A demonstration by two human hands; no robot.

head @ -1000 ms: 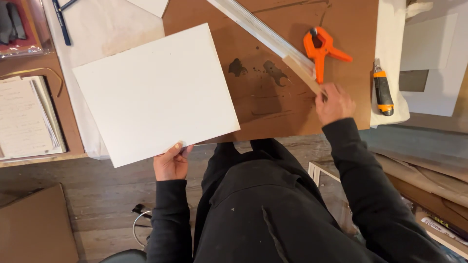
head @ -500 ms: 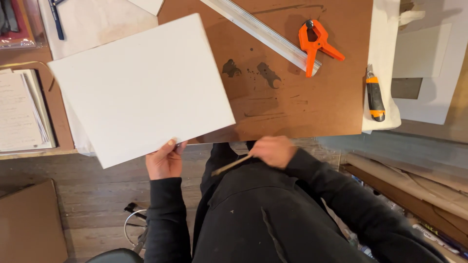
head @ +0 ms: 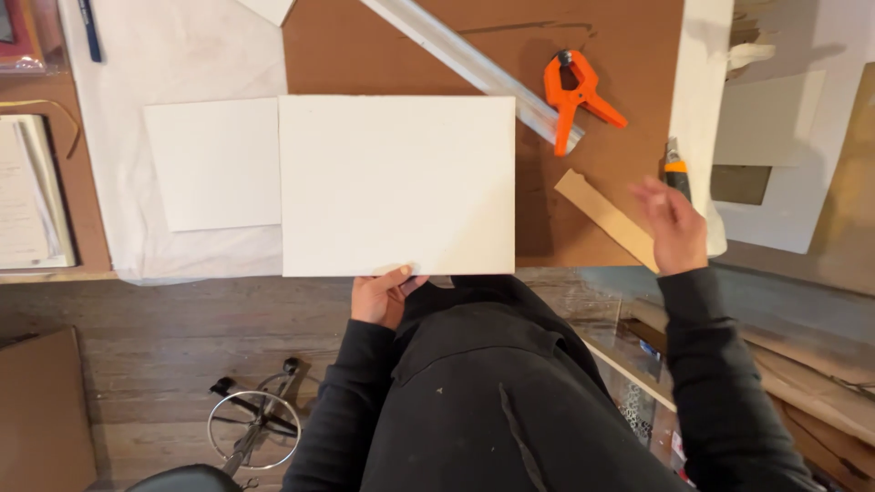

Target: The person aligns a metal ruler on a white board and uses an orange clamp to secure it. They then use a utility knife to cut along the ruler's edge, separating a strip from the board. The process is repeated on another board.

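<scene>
Squaring up the white board (head: 397,185) on the counter (head: 620,27): left hand (head: 381,296) pinches its near edge, right hand (head: 673,223) open and empty over the wood strip (head: 603,215). Picking that strip up looks next.

The left hand (head: 383,296) is being held close to the body, thumb up and fingers curled in a pinch, arm bent in a black sleeve. The right hand (head: 673,226) is being stretched forward, fingers loosely spread, gripping nothing.
</scene>
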